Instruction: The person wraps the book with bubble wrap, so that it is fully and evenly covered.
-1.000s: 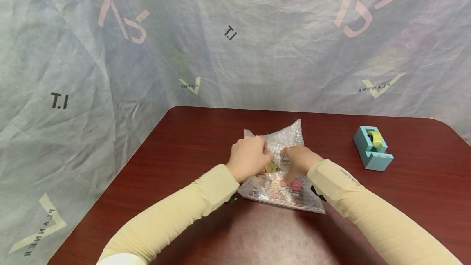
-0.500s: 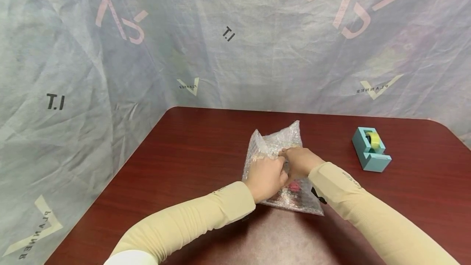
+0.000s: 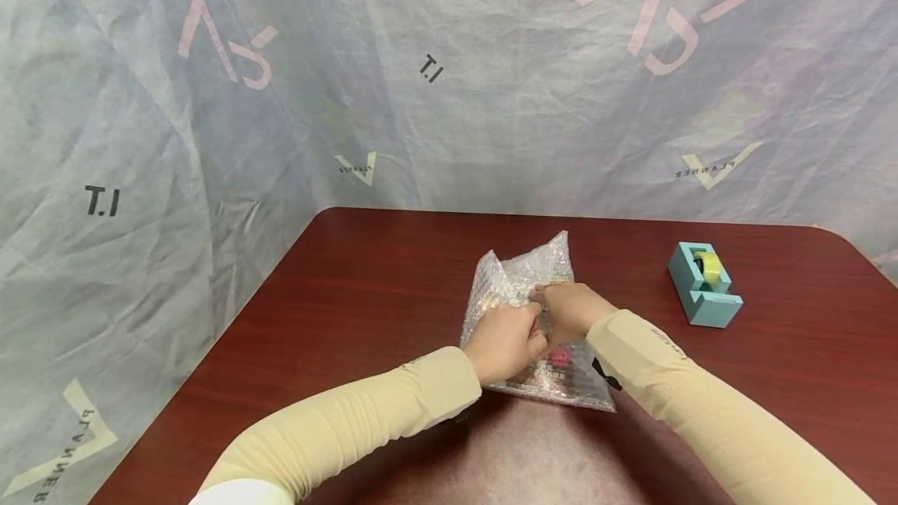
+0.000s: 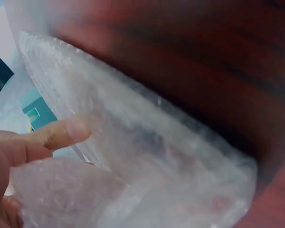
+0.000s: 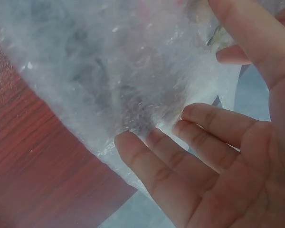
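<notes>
On the dark-red tabletop [image 3: 393,279], beneath the fingers, lies bubble wrap [image 3: 521,279]; its probably springy flap [image 4: 69,190] could pop back if the left hand [image 3: 503,341], which pinches it, slips. The wrap looks clear, glossy and crinkled. The right hand [image 3: 571,309] touches it with loosely extended fingers. Beside those fingers, a red marking [image 3: 559,357] shows through.

We count one left hand [image 3: 503,341] and one right hand [image 3: 574,309]; two cream sleeves [image 3: 344,419]; one piece of bubble wrap [image 3: 515,279]; one tape dispenser [image 3: 715,310], one yellow tape roll [image 3: 711,267]; one table [image 3: 379,279]; and now, on the cloth [image 3: 526,115], we spot three PLANNER prints [image 3: 710,178], two T.I prints [image 3: 431,68], two pink marks [image 3: 652,2]!
</notes>
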`<state>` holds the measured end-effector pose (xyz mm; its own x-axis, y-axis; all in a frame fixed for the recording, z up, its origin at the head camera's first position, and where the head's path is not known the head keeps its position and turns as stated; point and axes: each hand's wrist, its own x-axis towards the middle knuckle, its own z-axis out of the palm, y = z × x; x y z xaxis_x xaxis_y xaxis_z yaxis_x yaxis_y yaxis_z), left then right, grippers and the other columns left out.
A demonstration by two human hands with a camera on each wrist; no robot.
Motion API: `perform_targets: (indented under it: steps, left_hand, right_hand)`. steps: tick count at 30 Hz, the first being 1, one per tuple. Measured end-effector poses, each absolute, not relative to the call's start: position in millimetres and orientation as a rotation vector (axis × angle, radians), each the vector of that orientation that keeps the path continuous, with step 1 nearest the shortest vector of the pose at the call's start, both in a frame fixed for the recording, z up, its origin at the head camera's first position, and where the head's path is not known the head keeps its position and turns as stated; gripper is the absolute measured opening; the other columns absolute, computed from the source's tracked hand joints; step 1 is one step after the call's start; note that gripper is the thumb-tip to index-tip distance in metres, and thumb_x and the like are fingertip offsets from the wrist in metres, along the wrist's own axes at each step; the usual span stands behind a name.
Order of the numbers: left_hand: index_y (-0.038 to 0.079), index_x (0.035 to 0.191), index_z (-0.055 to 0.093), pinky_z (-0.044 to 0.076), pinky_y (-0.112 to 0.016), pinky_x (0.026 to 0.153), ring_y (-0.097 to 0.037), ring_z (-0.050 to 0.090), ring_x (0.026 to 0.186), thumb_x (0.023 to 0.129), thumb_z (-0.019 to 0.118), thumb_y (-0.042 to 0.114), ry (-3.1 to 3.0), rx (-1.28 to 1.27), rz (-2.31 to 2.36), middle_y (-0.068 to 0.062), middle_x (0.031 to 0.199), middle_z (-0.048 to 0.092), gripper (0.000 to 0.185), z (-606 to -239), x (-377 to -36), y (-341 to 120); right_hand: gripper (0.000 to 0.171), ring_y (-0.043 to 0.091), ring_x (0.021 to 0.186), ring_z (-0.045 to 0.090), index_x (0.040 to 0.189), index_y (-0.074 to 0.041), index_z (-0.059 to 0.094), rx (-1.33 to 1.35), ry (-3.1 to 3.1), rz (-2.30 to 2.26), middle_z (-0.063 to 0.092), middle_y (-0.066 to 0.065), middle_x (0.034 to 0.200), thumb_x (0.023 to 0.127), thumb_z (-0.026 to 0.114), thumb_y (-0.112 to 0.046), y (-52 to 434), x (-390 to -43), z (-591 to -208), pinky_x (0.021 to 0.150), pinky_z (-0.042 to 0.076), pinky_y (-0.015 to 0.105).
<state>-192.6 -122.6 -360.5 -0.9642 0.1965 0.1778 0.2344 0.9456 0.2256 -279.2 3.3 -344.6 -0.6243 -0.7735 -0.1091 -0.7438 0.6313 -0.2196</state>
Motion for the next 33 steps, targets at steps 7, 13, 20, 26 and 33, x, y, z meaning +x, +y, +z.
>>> perform_targets:
  steps: [7, 13, 20, 26, 33]
  left_hand:
    - [0.015, 0.092, 0.066, 0.048, -0.022, 0.064, -0.007, 0.057, 0.067, 0.1, 0.055, 0.032, -3.127, -0.286, -0.781, 0.008, 0.075, 0.063, 0.021, -354, -193, -141]
    - [0.009, 0.108, 0.071, 0.047, -0.024, 0.071, -0.009, 0.05, 0.064, 0.1, 0.055, 0.004, -3.153, -0.507, -0.76, -0.004, 0.091, 0.07, 0.019, -353, -192, -158]
    - [0.013, 0.134, 0.063, 0.039, -0.037, 0.113, -0.021, 0.055, 0.132, 0.099, 0.066, 0.015, -3.155, -0.597, -0.495, -0.003, 0.131, 0.068, 0.035, -361, -192, -164]
    - [0.013, 0.15, 0.05, 0.017, -0.051, 0.123, -0.033, 0.025, 0.152, 0.1, 0.067, 0.03, -3.166, -0.456, -0.415, -0.01, 0.161, 0.038, 0.055, -367, -189, -167]
    - [0.008, 0.16, 0.031, 0.017, -0.047, 0.124, -0.025, 0.021, 0.153, 0.102, 0.06, 0.042, -3.27, -0.331, -0.315, -0.008, 0.168, 0.022, 0.073, -370, -193, -165]
  right_hand:
    - [0.092, 0.045, 0.135, 0.048, 0.143, 0.004, 0.055, -1.279, 2.632, -0.164, 0.052, 0.023, 0.148, 0.071, 0.093, -0.04, 2, -279, -345, 0.109, 0.042, 0.052]
    - [0.092, 0.045, 0.131, 0.052, 0.141, 0.004, 0.057, -1.277, 2.643, -0.169, 0.055, 0.023, 0.144, 0.069, 0.094, -0.038, 3, -279, -345, 0.107, 0.045, 0.05]
    - [0.088, 0.045, 0.13, 0.053, 0.141, 0.003, 0.058, -1.278, 2.654, -0.172, 0.056, 0.021, 0.144, 0.07, 0.093, -0.035, 6, -280, -346, 0.107, 0.045, 0.052]
    - [0.087, 0.045, 0.13, 0.053, 0.139, 0.004, 0.059, -1.309, 2.664, -0.157, 0.057, 0.021, 0.143, 0.073, 0.091, -0.041, 7, -282, -348, 0.109, 0.042, 0.054]
    - [0.086, 0.045, 0.13, 0.053, 0.14, 0.004, 0.058, -1.312, 2.665, -0.146, 0.056, 0.021, 0.144, 0.074, 0.09, -0.042, 9, -283, -348, 0.11, 0.041, 0.054]
